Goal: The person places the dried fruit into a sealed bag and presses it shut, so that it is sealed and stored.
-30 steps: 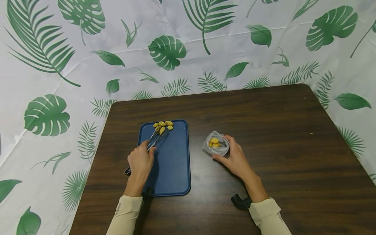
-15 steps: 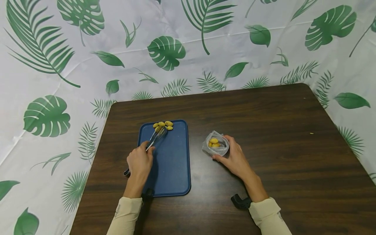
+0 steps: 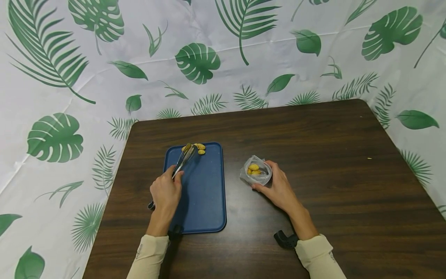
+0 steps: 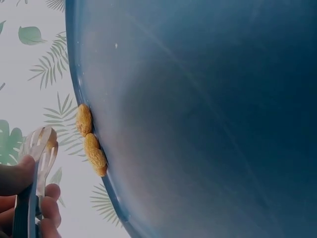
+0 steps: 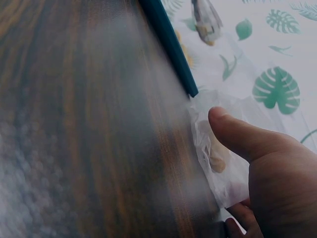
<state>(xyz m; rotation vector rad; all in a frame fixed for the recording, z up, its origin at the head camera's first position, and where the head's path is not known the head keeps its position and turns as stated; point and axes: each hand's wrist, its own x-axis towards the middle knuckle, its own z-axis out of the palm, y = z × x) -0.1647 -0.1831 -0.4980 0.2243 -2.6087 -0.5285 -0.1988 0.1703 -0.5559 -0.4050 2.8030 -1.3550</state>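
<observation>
My left hand (image 3: 165, 193) grips a pair of metal tongs (image 3: 182, 161) over the far left of a blue tray (image 3: 205, 197). In the left wrist view, one yellow-brown oval piece (image 4: 51, 139) shows between the tong heads, above the tray's surface. Several more wrinkled oval pieces, like dried fruits (image 4: 94, 151), lie along the tray's far rim, partly hidden by the tongs in the head view. To the right of the tray, my right hand (image 3: 277, 188) holds the side of a clear plastic bag (image 3: 245, 176), its mouth upward. Yellow pieces (image 3: 254, 167) sit inside it.
The dark wooden table (image 3: 313, 147) carries the tray and bag, with a strip of tabletop between them. A small pale fleck (image 3: 369, 158) lies at the right. Behind the table hangs a white leaf-print cloth (image 3: 237, 73).
The tongs have closed around one of the pieces on the tray and shifted slightly toward the far rim, lifting it. My right hand and the bag have stayed put.
</observation>
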